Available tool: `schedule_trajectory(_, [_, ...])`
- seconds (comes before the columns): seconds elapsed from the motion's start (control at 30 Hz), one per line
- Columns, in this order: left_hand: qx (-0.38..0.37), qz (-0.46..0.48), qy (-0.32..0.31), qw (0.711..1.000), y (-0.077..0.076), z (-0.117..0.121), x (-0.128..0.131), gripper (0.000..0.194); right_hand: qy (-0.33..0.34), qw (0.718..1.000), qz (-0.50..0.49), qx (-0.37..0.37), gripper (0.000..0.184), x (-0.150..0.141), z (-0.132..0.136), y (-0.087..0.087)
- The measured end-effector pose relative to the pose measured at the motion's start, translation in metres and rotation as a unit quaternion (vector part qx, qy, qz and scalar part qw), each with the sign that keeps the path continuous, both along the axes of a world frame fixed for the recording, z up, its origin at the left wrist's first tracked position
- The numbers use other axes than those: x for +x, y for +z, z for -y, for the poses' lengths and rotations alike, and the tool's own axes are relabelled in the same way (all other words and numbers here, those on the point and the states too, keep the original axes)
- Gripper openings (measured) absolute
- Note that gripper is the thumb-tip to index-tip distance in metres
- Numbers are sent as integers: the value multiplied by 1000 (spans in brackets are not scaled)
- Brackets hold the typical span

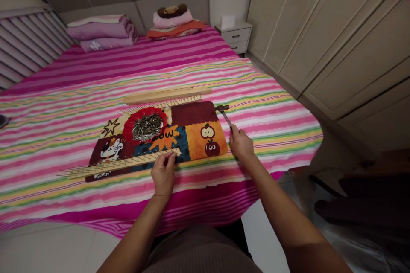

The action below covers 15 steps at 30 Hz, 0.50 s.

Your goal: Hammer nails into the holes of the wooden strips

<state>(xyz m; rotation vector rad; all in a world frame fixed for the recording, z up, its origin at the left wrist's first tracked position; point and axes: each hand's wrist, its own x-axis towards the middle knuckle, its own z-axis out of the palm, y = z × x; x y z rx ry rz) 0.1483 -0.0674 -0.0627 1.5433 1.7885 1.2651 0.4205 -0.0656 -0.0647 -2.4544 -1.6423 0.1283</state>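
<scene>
My right hand (241, 142) is wrapped round the handle of a claw hammer (225, 114), whose head is raised at the right edge of a patterned mat (200, 113). Near the right end of a narrow wooden strip (128, 162), my left hand (163, 172) has its fingers pinched together; whatever they hold is too small to make out. Many nails stand in a row along this strip, which lies across the front of the mat. A red scalloped bowl (128, 130) full of loose nails sits on the mat beyond it.
Behind the bowl lie a second nail-studded strip (173, 102) and a bare wooden plank (166, 94). Everything rests on a bed with a striped cover (272, 106). Folded bedding (102, 32) is stacked by the headboard; wardrobes (320, 30) line the right side.
</scene>
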Motion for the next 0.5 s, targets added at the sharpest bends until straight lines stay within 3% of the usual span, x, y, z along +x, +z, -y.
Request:
schedule_trajectory(0.27, [4, -25, 15, 1000, -2, 0, 5, 28, -2, 1000, -3, 10, 46, 0, 0, -2])
schedule_trajectory(0.5, [59, -55, 15, 997, -11, -3, 8, 23, 3, 997, -44, 63, 45, 7, 3, -5])
